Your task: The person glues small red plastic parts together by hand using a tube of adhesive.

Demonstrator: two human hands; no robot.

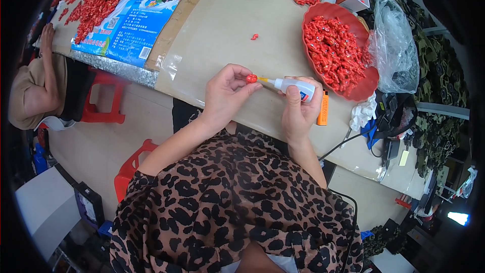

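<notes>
Between the thumb and fingers of my left hand [227, 91] is a small red plastic piece [251, 78]. My right hand [301, 106] is closed round a white glue bottle [295, 88], tilted so that its yellowish nozzle [262, 79] points left. The nozzle tip is at the red piece; whether they touch is too small to tell. Both hands are above the near part of the table. One loose red piece [254, 36] lies on the table beyond them. To the right, a red scalloped bowl [309, 35] is heaped with many similar red pieces [336, 53].
An orange box-like item [323, 108] lies beside my right hand. A clear plastic bag [395, 45] and crumpled white tissue [362, 112] are near the bowl. At far left, more red pieces [103, 2] cover a blue printed sheet [144, 17], near another person's arm [48, 68].
</notes>
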